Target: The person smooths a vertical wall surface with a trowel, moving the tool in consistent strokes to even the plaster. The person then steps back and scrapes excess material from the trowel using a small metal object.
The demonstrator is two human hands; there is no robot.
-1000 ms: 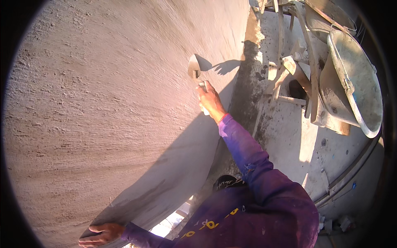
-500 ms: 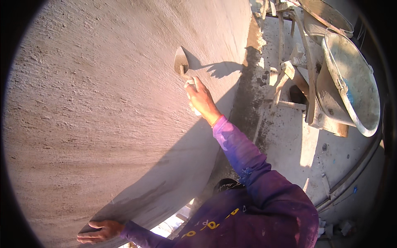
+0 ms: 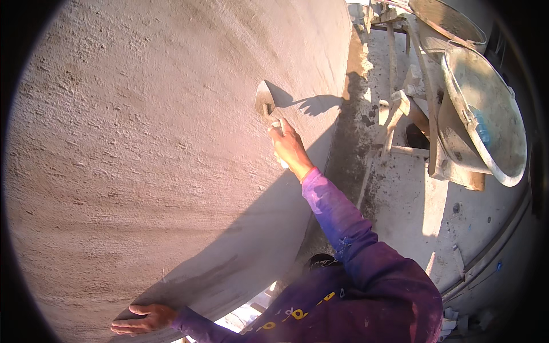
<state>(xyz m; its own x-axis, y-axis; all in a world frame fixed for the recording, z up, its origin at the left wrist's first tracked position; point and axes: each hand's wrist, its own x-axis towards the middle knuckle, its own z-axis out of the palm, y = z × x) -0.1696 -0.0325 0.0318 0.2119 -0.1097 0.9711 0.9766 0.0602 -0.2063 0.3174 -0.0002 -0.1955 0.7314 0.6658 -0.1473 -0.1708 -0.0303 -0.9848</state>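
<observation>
My right hand [image 3: 290, 147] is wrapped round the handle of a trowel [image 3: 264, 98]. The trowel's rounded metal blade points up and away and lies at or very close to the plastered wall [image 3: 171, 131]; contact cannot be told for sure. Its shadow and my hand's fall on the wall to the right. At the lower left my left hand [image 3: 143, 319] rests against the wall, fingers stretched out, with nothing in it. The wall is grey-brown, rough at the left and smoother with sweeping streaks around the trowel.
On the right, two mortar-stained buckets [image 3: 443, 120] stand on or beside a rough wooden stand [image 3: 433, 131]. Wet splatter [image 3: 357, 126] runs along the wall's foot on the pale floor [image 3: 394, 200]. Dark pipes or cables [image 3: 486, 251] run along the floor's right side.
The trowel and my right hand have moved slightly right and down in the picture. My left hand has stayed flat on the wall. The view has shifted a little.
</observation>
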